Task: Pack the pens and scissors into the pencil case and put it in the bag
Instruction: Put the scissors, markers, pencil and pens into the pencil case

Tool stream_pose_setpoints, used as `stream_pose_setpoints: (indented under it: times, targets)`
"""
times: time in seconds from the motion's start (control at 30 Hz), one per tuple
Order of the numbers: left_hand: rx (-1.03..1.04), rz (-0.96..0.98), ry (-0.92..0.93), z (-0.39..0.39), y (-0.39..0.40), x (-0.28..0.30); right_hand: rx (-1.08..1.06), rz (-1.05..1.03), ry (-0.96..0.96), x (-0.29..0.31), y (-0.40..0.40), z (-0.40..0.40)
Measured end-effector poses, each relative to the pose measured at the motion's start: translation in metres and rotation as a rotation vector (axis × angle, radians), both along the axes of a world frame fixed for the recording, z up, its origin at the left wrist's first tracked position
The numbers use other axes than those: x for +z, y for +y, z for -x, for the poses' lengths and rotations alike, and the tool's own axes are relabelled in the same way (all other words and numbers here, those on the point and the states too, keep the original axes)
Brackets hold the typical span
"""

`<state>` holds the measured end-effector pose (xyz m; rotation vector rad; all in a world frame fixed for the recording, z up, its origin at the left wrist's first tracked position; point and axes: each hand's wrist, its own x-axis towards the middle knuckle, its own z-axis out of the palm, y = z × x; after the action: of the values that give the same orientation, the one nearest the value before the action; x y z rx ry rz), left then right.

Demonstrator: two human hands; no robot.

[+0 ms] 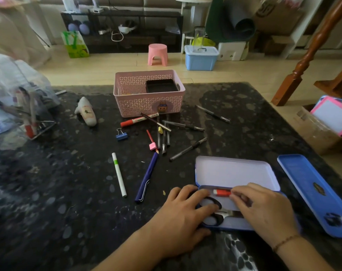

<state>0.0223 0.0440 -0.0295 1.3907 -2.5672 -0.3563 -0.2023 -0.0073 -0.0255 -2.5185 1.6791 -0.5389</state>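
A blue tin pencil case [234,173] lies open near the table's front edge, its pale lid raised. Inside lie black-handled scissors [215,202] and a red-capped marker [222,192]. My left hand [185,210] rests on the case's left end over the scissor handles. My right hand [264,208] is inside the case, fingertips on the red marker. Loose on the table lie a white pen [118,177], a dark blue pen [146,179], a red marker [138,119] and several black pens [187,149]. No bag is clearly identifiable.
A pink basket [131,102] holding a black box stands at mid-table. A second blue tin [312,194] lies at the right. A blue binder clip [121,136], pink eraser [153,146], a grey figure [87,112] and a clear pen holder [29,122] sit left.
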Motion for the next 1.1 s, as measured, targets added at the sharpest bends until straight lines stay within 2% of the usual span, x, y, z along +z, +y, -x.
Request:
stream_pose_setpoints:
  times: [0.1,0.43,0.63,0.8,0.87,0.97,1.03,1.1]
  targets:
    - [0.001,0.013,0.018,-0.001,0.000,0.000,0.000,-0.041,-0.006,-0.001,-0.001,0.001]
    - [-0.040,-0.047,-0.006,-0.004,-0.004,-0.002,-0.194,-0.125,-0.042,0.009,0.004,-0.007]
    - [-0.032,0.002,-0.005,-0.005,-0.003,-0.004,-0.166,-0.097,-0.012,0.009,0.005,-0.007]
    - [-0.049,0.038,0.001,-0.016,-0.006,0.007,-0.046,-0.020,-0.031,0.004,0.005,-0.002]
    - [0.053,0.103,0.010,-0.026,-0.011,0.015,-0.040,-0.041,-0.037,0.003,0.002,0.000]
    - [0.438,0.165,0.008,-0.045,-0.019,0.025,-0.033,-0.064,-0.054,0.003,0.002,0.000]
    - [0.658,0.099,-0.135,-0.060,-0.023,0.027,-0.024,-0.015,-0.088,0.004,0.004,-0.001]
    - [0.752,0.002,-0.138,-0.068,-0.025,0.024,-0.038,0.067,-0.180,0.005,0.005,0.000]
